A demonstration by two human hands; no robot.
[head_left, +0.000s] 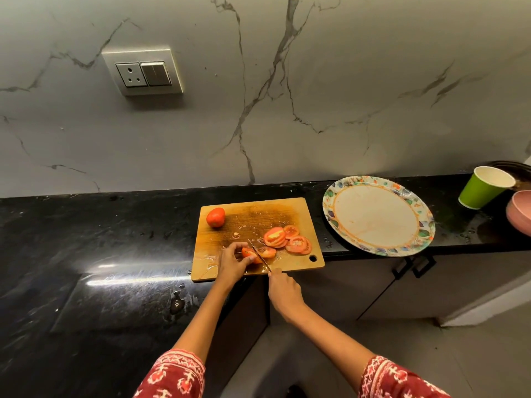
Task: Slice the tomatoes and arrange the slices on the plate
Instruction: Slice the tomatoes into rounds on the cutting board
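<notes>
Bare plate (376, 216); green cup (482, 187) just beyond

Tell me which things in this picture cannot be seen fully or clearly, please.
1. Head view: the knife handle is hidden inside the right hand.
2. The tomato piece being cut is partly covered by the left hand fingers and the blade.
3. The pink bowl is cut off by the right edge.
4. The number of slices is unclear, because they overlap.

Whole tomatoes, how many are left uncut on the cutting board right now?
1: a whole tomato on the board's far left corner. Another, partly sliced, is under the left hand.
</notes>
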